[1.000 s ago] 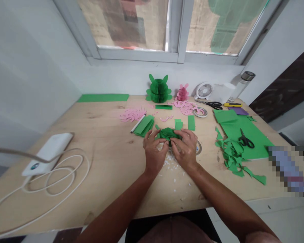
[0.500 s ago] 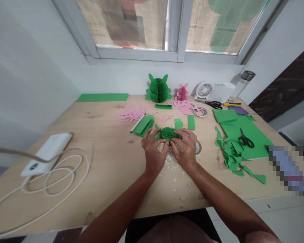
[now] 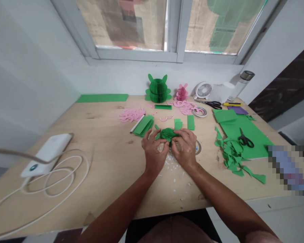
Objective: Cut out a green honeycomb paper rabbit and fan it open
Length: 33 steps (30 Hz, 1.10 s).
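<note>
Between my hands is a small green folded-paper figure (image 3: 168, 134) with layered, pleated edges, close above the table. My left hand (image 3: 154, 147) is closed on its left and near side, thumb and fingers pinching the paper. On the other side my right hand (image 3: 184, 146) grips it too, fingertips almost meeting the left ones. My fingers hide its lower part. Partly behind my right hand lies a roll of tape (image 3: 198, 147). Small white paper bits (image 3: 172, 165) are scattered beneath my hands. Just beyond are green paper pieces (image 3: 178, 124) and a folded green stack (image 3: 144, 125) beside a white pen (image 3: 137, 123).
A green honeycomb-paper figure (image 3: 158, 90) and a smaller pink one (image 3: 181, 92) stand by the wall. Rightward are scissors (image 3: 245, 138), green scraps (image 3: 233, 155), a white fan (image 3: 204, 90) and a bottle (image 3: 242, 84). A power bank (image 3: 48, 153) with a looped cable lies left.
Almost nothing differs. My fingers shift very slightly on the green paper figure, and both hands stay in place.
</note>
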{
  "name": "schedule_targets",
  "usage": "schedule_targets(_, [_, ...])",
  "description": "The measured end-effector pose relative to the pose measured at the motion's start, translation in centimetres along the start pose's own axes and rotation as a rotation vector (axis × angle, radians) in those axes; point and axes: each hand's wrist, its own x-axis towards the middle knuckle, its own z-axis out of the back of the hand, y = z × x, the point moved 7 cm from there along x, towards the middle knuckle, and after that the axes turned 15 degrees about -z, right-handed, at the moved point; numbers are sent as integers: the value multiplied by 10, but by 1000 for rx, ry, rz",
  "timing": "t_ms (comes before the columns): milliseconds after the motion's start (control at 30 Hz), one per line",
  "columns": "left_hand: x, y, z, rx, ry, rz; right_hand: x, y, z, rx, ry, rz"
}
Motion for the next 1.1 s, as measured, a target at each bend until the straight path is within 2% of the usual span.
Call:
schedule_targets(233, [0,8,-1,-38,6,40,3,-4,0,47,22,-53])
schedule_targets(400, [-1,11,-1,-44,-4,49,1,2,2,40,19,1])
schedule_targets(633, [-1,10,-2,-36,-1,58,-2,6,2,16,20,69])
schedule_targets(1100, [0,2,-2,-49,38,7,-2,8,0,-93,-3,66])
